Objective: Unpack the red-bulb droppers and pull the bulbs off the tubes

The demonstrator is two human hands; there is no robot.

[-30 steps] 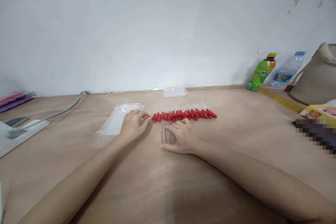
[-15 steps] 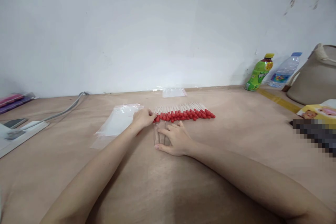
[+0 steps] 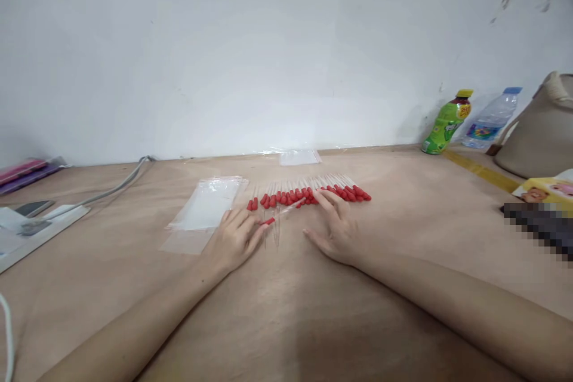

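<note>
Head view, starting at the far left: what lies there?

Flat pink and purple items [image 3: 27,174] by the wall, then a white panel [image 3: 49,228] with a grey cable [image 3: 120,184] running from it toward the wall's foot.

Moving right?

A pile of clear plastic bags [image 3: 210,200] lies fanned on the brown tabletop [image 3: 224,334]. Just beside it comes the left hand [image 3: 235,242].

What are its fingers doing?

Thumb and fingertips are pinching the red end of a thin clear tube [image 3: 270,221]. The tube's clear length slants away rightward, toward a long row of red-ended clear sticks [image 3: 293,196]. More clear, slender pieces [image 3: 276,236] show just beside those fingertips, in front of the row.

And the row itself?

Red ends face the person, pale shafts point to the wall. Two pieces at its left end sit slightly apart. Behind it lies a flat clear bag [image 3: 299,157].

Next, the right hand [image 3: 335,230]?

Thumb and fingers are spread apart. One fingertip is at the row's red ends; I cannot tell whether it touches.

Far right?

A green bottle with a yellow cap [image 3: 443,126], a clear bottle with a blue cap [image 3: 490,122], then a beige bag [image 3: 537,134].
</note>
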